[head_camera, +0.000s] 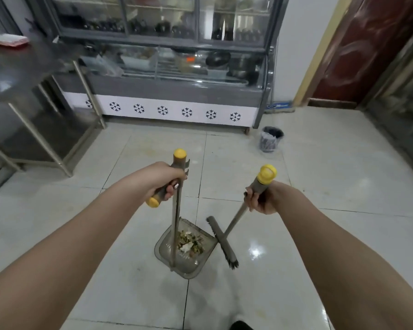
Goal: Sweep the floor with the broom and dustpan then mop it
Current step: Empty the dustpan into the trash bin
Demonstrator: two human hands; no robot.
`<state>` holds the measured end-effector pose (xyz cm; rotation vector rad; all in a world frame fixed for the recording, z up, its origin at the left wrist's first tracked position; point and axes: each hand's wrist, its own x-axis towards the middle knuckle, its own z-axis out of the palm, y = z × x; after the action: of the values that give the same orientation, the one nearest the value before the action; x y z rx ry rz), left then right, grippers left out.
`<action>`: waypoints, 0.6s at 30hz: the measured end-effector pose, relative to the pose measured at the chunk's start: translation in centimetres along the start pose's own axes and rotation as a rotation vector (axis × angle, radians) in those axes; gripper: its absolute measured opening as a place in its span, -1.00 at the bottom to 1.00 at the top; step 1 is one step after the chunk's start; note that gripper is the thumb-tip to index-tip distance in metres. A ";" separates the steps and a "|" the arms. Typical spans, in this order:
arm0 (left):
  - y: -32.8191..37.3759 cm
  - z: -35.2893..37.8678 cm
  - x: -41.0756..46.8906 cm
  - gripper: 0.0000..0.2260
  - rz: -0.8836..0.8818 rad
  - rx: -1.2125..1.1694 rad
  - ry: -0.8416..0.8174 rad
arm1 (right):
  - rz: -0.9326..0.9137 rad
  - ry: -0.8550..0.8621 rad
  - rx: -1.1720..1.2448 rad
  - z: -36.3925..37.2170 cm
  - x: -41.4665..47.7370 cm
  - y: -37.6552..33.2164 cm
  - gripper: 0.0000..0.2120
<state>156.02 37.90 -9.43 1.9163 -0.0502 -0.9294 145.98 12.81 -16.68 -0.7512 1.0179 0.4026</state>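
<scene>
— While the dustpan (pixel 188 264) was stood on the near floor (pixel 296 270), how was it held?
— Its handle was gripped by the left hand (pixel 163 181); the broom (pixel 222 241), just right, was clasped by the right hand (pixel 264 198).

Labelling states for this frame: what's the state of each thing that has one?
dustpan: pan flat, handle upright, loaded.
debris: heaped inside the dustpan.
broom: tilted, head beside the dustpan.
left hand: fingers curled round the dustpan handle.
right hand: fingers curled round the broom handle.
bin: upright, bag-lined, uncovered.
</scene>
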 end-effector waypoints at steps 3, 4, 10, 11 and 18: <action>2.3 3.5 0.6 -0.74 0.018 0.026 -0.020 | -0.035 -0.004 0.063 -3.9 -1.3 -1.2 -0.74; 3.0 4.7 0.8 -0.72 0.019 0.031 -0.024 | -0.039 -0.001 0.082 -5.3 -1.7 -1.7 -0.75; 7.5 13.4 2.1 -0.70 0.024 0.039 -0.040 | -0.042 0.012 0.154 -14.3 -4.6 -5.1 -0.72; 8.2 14.8 2.4 -0.70 0.024 0.053 -0.036 | -0.043 0.017 0.151 -15.9 -5.0 -5.6 -0.71; 12.8 24.3 3.9 -0.71 0.053 0.073 -0.013 | -0.066 -0.009 0.229 -26.0 -7.9 -9.4 -0.72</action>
<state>148.05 11.43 -7.57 1.9670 -0.1433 -0.9157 132.10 -12.25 -14.36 -0.5747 1.0085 0.2270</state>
